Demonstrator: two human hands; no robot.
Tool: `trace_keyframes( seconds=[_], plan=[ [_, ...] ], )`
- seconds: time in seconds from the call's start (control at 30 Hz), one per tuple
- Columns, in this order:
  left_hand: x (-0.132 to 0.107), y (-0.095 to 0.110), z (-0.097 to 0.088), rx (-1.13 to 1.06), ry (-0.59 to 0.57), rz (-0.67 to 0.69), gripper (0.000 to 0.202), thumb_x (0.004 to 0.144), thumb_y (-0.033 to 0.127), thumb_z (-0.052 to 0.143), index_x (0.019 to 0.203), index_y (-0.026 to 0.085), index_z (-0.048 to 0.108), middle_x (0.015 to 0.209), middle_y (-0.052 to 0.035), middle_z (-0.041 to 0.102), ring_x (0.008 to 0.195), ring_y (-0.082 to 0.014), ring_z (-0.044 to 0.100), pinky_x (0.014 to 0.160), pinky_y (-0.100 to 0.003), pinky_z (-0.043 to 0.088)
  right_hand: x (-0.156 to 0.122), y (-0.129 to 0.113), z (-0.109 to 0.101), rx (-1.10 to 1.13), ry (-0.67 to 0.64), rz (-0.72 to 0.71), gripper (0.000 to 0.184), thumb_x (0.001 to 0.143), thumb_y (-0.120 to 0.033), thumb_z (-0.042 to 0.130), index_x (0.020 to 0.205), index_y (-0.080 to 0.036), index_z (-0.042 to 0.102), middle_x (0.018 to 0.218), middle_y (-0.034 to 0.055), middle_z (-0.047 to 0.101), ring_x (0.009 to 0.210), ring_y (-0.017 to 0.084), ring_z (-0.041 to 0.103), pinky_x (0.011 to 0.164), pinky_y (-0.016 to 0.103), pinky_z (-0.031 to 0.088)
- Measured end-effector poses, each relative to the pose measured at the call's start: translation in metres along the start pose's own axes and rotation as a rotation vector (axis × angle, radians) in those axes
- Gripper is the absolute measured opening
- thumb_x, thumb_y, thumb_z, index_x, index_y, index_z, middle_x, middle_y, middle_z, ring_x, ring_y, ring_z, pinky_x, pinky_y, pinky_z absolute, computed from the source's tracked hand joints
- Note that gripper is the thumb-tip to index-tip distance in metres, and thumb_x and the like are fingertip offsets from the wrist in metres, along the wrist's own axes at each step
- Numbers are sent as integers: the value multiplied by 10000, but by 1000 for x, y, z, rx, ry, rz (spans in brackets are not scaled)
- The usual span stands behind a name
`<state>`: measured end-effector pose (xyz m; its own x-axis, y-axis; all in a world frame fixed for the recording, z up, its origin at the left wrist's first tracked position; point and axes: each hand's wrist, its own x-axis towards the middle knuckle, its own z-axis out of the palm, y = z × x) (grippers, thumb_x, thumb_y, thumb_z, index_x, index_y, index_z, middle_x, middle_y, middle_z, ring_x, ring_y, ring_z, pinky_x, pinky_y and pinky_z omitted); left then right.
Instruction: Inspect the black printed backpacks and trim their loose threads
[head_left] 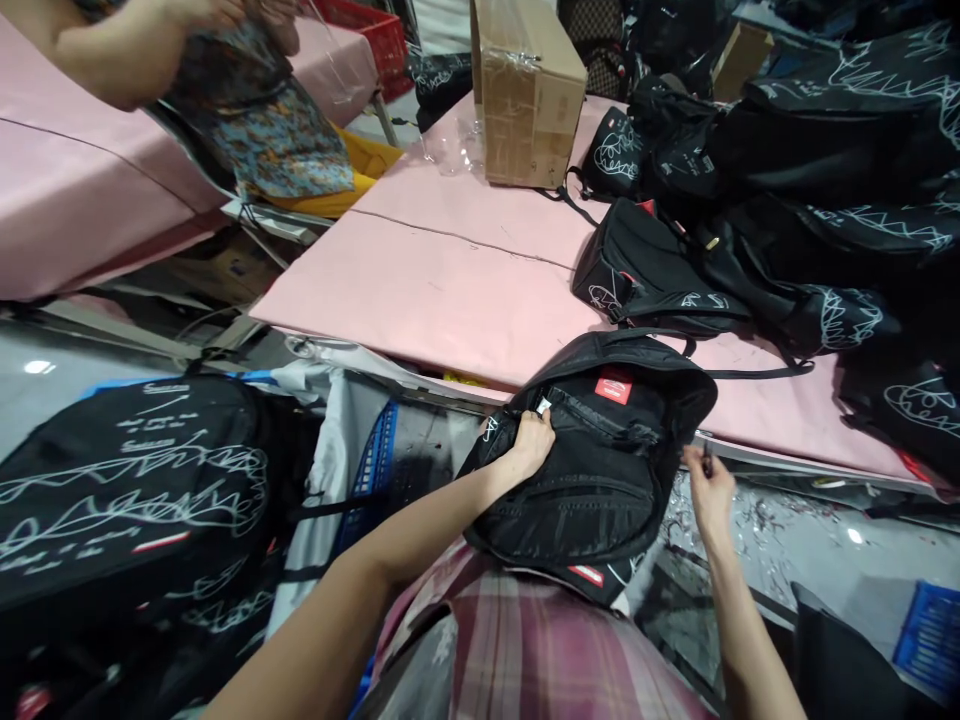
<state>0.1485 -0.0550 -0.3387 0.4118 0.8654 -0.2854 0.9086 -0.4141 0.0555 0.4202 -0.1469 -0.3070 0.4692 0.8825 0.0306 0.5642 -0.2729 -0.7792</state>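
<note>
A black backpack (577,500) rests against my lap and the table's front edge, its main compartment unzipped. Inside the opening a red label (613,387) shows. My left hand (531,445) is closed on the left rim of the opening, close to a small white tag (543,406). At the backpack's right side, my right hand (711,487) is closed around a small dark object (706,460), too small to name. Its fingertips are near the bag's right edge; whether they pinch the fabric or a thread I cannot tell.
Black backpacks with white scribble prints (660,270) are heaped on the right of the pink table (450,280). A cardboard box (529,100) stands at the back. More backpacks (135,470) lie at left. Across the table sits a co-worker in a patterned top (262,130).
</note>
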Motion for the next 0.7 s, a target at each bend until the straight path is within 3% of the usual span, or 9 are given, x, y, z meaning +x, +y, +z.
trace_keyframes(
  seconds=[0.1, 0.17, 0.33, 0.4, 0.5, 0.6, 0.63, 0.7],
  plan=[
    [0, -1, -2, 3, -5, 8, 439, 839, 20, 371, 1262, -19, 479, 859, -219, 644, 878, -276, 589, 743, -380, 361, -32, 27, 8, -54, -112, 12, 463, 723, -567, 511, 838, -145, 663, 875, 120, 678, 825, 260, 594, 766, 374, 439],
    [0, -1, -3, 1, -7, 11, 449, 831, 9, 364, 1265, -30, 474, 873, -231, 643, 880, -283, 592, 743, -384, 364, -44, 36, 19, -40, -111, 7, 449, 729, -555, 489, 847, -156, 660, 896, 118, 669, 824, 252, 591, 764, 372, 440],
    [-5, 5, -7, -40, -19, -2, 481, 817, 1, 372, 1291, -41, 440, 903, -258, 650, 897, -296, 610, 775, -406, 397, -30, 40, 32, -60, 50, 45, 494, 708, -531, 545, 1024, -157, 611, 937, 105, 652, 831, 228, 583, 778, 356, 431],
    [-6, 3, -14, -69, -28, -6, 487, 808, -10, 368, 1287, -45, 444, 926, -266, 652, 922, -295, 613, 796, -407, 407, -21, 38, 32, -100, 69, 28, 475, 685, -527, 573, 986, -162, 613, 925, 100, 643, 829, 228, 576, 774, 352, 425],
    [-4, -18, -45, -134, -69, 36, 403, 810, 51, 435, 1187, 44, 577, 957, -204, 677, 902, -256, 632, 799, -355, 437, -15, 36, 30, -28, 58, 66, 385, 686, -513, 572, 853, -168, 605, 831, 81, 640, 761, 216, 573, 741, 343, 425],
    [0, -52, -98, -215, -99, 150, 315, 831, 221, 505, 1118, 207, 635, 1029, -40, 692, 902, -183, 635, 780, -247, 461, -21, 35, 28, 116, 65, 81, 343, 727, -487, 533, 839, -168, 588, 825, 75, 645, 776, 209, 579, 750, 331, 430],
    [0, -59, -117, -260, -60, 174, 355, 872, 278, 443, 1189, 212, 587, 1069, -16, 678, 937, -178, 622, 792, -241, 463, -24, 35, 28, 138, 73, 86, 334, 744, -472, 516, 861, -168, 589, 855, 78, 649, 799, 209, 581, 764, 331, 430],
    [-2, -56, -149, -434, 178, 177, 407, 912, 339, 339, 1241, 204, 536, 1066, -4, 665, 988, -189, 593, 828, -280, 464, -29, 33, 29, 158, 105, 109, 321, 772, -433, 486, 927, -172, 589, 922, 82, 651, 845, 207, 581, 799, 337, 424]
  ],
)
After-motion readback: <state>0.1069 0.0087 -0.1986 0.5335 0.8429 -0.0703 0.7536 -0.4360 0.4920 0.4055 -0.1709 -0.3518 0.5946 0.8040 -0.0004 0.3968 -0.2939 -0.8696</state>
